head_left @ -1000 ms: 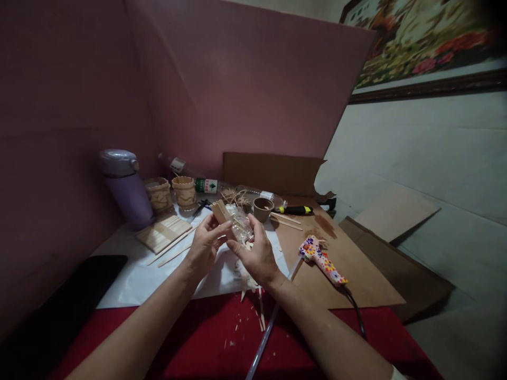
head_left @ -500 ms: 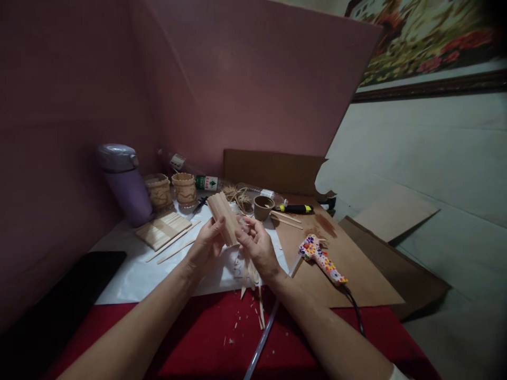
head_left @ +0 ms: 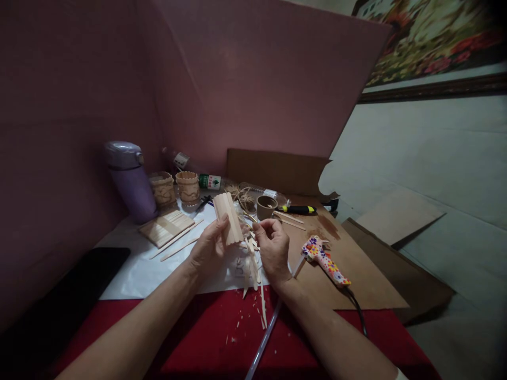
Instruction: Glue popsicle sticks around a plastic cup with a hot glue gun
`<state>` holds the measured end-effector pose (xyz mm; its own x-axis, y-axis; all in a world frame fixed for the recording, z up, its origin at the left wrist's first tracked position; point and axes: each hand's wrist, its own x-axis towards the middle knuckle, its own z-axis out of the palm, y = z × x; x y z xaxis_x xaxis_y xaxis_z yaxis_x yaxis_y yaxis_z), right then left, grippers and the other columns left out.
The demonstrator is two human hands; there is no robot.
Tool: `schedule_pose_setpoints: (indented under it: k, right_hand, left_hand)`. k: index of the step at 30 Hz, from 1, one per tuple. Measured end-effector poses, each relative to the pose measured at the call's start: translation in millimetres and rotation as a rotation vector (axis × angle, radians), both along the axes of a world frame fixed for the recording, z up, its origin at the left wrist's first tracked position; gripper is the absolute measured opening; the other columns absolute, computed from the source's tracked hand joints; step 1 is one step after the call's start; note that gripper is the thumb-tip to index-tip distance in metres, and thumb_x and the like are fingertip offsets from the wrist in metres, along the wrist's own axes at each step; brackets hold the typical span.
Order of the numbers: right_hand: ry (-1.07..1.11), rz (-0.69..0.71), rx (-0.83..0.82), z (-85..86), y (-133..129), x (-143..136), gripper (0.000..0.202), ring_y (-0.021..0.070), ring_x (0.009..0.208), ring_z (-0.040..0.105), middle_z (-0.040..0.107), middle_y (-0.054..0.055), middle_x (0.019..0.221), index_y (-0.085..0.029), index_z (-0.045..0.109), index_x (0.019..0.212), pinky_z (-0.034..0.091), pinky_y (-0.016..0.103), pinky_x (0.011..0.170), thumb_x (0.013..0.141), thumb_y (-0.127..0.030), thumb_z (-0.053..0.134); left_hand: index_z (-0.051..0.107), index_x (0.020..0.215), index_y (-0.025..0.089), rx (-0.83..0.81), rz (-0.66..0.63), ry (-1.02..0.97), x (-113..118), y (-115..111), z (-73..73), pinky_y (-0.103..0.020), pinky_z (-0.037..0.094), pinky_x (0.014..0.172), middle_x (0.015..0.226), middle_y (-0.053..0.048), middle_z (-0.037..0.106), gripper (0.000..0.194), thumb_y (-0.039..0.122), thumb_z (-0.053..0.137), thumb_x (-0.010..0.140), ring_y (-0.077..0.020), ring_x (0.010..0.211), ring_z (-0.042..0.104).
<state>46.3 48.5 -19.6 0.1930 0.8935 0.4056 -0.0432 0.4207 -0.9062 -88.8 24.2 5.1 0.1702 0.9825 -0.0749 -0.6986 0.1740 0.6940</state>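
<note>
A panel of pale wooden sticks (head_left: 229,219) stands tilted in my left hand (head_left: 210,245), its thumb across the front face. My right hand (head_left: 273,245) is just right of the panel and apart from it, with thumb and index finger pinched together; what they hold, if anything, is too small to make out. Below and between the hands, loose sticks and splinters (head_left: 253,264) lie on the white sheet (head_left: 130,277). A flat stack of sticks (head_left: 168,227) rests at the left. The flowered glue gun (head_left: 325,261) lies on brown cardboard (head_left: 368,290) at the right.
A purple bottle (head_left: 132,184) and two carved-looking cups (head_left: 187,188) stand at the back left. Plastic bottles, dry fibre (head_left: 242,195), a small brown pot (head_left: 266,207) and a black-yellow tool (head_left: 300,209) are behind the hands. A clear glue stick (head_left: 263,340) crosses the red cloth (head_left: 190,338).
My right hand has come away from the panel towards the right, its fingers now pinched. The panel stays in my left hand, turned more face-on. The view has shifted slightly.
</note>
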Motion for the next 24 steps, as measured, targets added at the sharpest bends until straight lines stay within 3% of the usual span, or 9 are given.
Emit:
schedule_pose_setpoints:
  k: [5,12,14,18,22,24]
  right_hand:
    - [0.009,0.047,-0.021,0.1,-1.3,-0.4,0.029,0.0106,0.051,0.044,0.052,-0.005,0.060,-0.020,0.055,0.077,0.037,0.024,0.050,0.081,-0.048,0.063]
    - [-0.045,0.088,-0.001,-1.1,-3.5,0.5,0.042,0.0100,0.050,0.040,0.044,-0.006,0.056,-0.022,0.047,0.069,0.034,0.023,0.049,0.091,-0.057,0.046]
    - [-0.074,0.076,-0.005,1.6,-2.4,1.0,0.042,0.0099,0.050,0.040,0.044,-0.006,0.054,-0.022,0.048,0.068,0.033,0.024,0.049,0.090,-0.058,0.050]
    - [-0.033,0.067,0.020,23.5,-1.8,4.0,0.033,0.0096,0.049,0.044,0.050,-0.006,0.056,-0.021,0.053,0.073,0.035,0.024,0.047,0.077,-0.049,0.070]
    - [0.021,0.144,0.052,60.2,-11.6,20.9,0.028,0.0098,0.050,0.050,0.060,-0.002,0.063,-0.019,0.058,0.077,0.038,0.024,0.046,0.078,-0.045,0.069]
    - [-0.085,0.127,0.040,74.3,-16.1,39.7,0.031,0.0104,0.051,0.052,0.060,-0.001,0.061,-0.019,0.060,0.077,0.037,0.024,0.045,0.082,-0.049,0.064]
  left_hand:
    - [0.066,0.094,0.011,0.001,0.032,0.049,2.1,2.5,-4.0,-0.035,0.059,0.076,0.085,-0.012,0.072,0.023,0.032,0.058,0.089,-0.0220,0.080,0.071]
    - [0.066,0.093,0.013,-0.057,0.058,0.032,1.6,4.0,-3.2,-0.041,0.060,0.074,0.082,-0.009,0.071,0.024,0.036,0.061,0.086,-0.0225,0.076,0.070]
    - [0.066,0.094,0.014,-0.070,0.066,0.013,1.1,4.0,-2.3,-0.040,0.060,0.073,0.081,-0.008,0.071,0.024,0.036,0.062,0.086,-0.0218,0.075,0.070]
    - [0.067,0.092,0.012,-0.045,0.083,0.038,-0.1,5.2,-2.1,-0.038,0.060,0.071,0.080,-0.009,0.071,0.025,0.036,0.064,0.084,-0.0213,0.071,0.069]
    - [0.068,0.093,0.014,-0.002,0.104,0.076,-0.9,7.5,-4.5,-0.035,0.060,0.069,0.079,-0.009,0.071,0.025,0.037,0.066,0.083,-0.0214,0.073,0.069]
    - [0.067,0.095,0.016,0.013,0.104,0.083,-0.8,8.0,-5.8,-0.035,0.059,0.069,0.080,-0.008,0.071,0.025,0.037,0.066,0.082,-0.0213,0.073,0.069]
